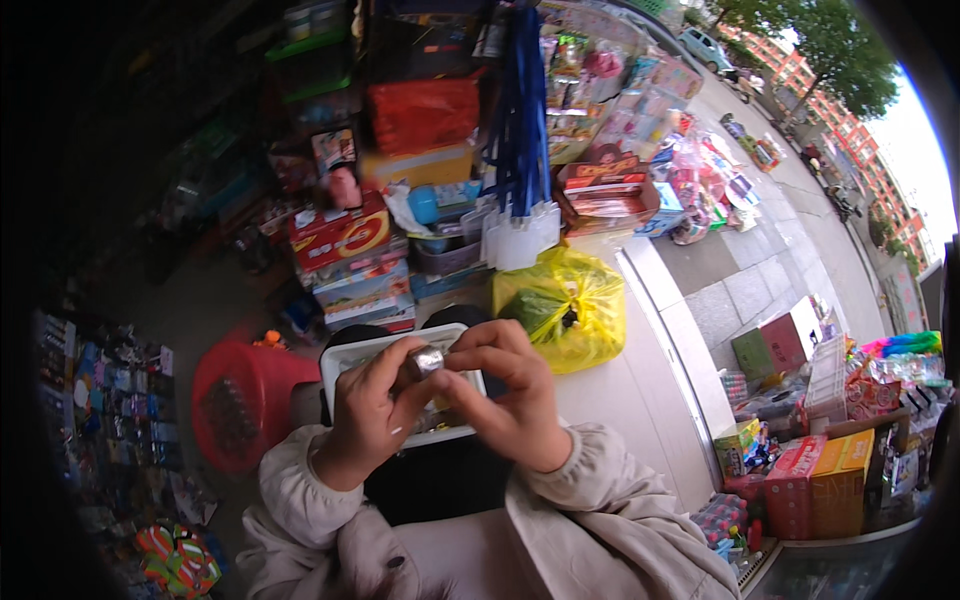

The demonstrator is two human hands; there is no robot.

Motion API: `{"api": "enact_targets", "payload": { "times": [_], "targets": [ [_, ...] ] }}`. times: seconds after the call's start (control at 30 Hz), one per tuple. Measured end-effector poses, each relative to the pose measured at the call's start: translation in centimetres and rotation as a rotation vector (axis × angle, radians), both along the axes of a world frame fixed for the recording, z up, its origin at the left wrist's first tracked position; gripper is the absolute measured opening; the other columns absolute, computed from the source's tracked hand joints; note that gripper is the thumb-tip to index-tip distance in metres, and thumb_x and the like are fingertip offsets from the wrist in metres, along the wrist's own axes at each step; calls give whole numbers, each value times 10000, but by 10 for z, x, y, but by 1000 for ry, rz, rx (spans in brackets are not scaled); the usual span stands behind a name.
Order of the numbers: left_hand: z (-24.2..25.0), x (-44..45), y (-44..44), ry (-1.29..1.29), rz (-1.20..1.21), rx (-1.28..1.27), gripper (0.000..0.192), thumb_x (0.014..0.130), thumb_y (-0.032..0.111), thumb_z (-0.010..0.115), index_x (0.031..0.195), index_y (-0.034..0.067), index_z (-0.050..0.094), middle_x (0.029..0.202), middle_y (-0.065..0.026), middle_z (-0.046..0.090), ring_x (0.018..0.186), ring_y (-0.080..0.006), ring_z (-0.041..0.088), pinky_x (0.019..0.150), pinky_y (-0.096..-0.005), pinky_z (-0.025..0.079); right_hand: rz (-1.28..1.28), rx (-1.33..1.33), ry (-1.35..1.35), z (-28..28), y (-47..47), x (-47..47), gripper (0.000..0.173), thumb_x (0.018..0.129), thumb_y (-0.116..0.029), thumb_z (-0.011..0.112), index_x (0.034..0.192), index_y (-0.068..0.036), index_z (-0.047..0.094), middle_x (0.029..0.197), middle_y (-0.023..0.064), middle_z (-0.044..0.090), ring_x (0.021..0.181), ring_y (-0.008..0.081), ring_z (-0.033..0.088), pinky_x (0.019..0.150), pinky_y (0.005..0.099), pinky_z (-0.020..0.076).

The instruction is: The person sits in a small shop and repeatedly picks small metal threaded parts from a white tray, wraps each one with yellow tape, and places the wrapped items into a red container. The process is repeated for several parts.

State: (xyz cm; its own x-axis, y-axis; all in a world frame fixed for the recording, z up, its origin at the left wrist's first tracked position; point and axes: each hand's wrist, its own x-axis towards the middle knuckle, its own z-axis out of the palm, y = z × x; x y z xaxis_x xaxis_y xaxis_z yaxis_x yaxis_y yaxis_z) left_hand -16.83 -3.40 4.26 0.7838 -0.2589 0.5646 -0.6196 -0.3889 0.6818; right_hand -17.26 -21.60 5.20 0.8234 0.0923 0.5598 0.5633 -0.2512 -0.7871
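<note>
Over a white plastic tub (328,375) on my lap, my left hand (367,409) pinches a small round silver metal piece (427,361) between thumb and forefinger. The thumb and fingertips of my right hand (514,390) meet the right side of the same piece. What exactly the piece is cannot be made out. Beneath both hands, the tub contains small loose items, mostly covered by my fingers. A tiny white fleck lies on the base of my left thumb.
A red plastic stool (262,382) stands left of the tub. Beyond its right corner sits a tied yellow plastic bag (562,307). Stacked cartons (352,247) and hanging blue lanyards (517,120) rise ahead. Boxed goods (817,480) crowd the right side, past a door track (667,322).
</note>
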Motion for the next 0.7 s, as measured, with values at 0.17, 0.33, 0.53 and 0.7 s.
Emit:
{"api": "enact_targets", "payload": {
  "times": [0.17,0.33,0.53,0.7],
  "targets": [
    [1,-1,-3,-64,70,76,343,908,94,721,1189,-58,597,869,-184,709,746,-339,723,652,-389,557,-47,-19,-57,-3,8,4,188,787,-128,820,874,-29,686,911,114,627,852,298,589,747,382,438],
    [-5,2,-4,-154,50,117,335,907,92,709,1189,-59,610,874,-206,708,754,-350,725,653,-388,557,-64,-98,-105,-2,11,7,204,792,-149,785,886,-17,661,921,120,614,859,320,576,757,400,425],
    [2,6,10,-43,16,220,459,850,115,779,1243,-36,595,949,-181,712,832,-284,715,717,-356,550,45,-208,-56,8,6,19,196,790,-93,743,910,36,656,962,155,618,895,306,596,802,370,479],
    [-7,22,25,594,-371,-460,1048,757,753,717,1391,-45,469,1239,-119,619,1162,-190,604,1063,-361,433,456,-47,257,23,-9,25,171,846,-104,709,914,47,662,999,96,595,998,193,564,895,304,446]
  ]
}}
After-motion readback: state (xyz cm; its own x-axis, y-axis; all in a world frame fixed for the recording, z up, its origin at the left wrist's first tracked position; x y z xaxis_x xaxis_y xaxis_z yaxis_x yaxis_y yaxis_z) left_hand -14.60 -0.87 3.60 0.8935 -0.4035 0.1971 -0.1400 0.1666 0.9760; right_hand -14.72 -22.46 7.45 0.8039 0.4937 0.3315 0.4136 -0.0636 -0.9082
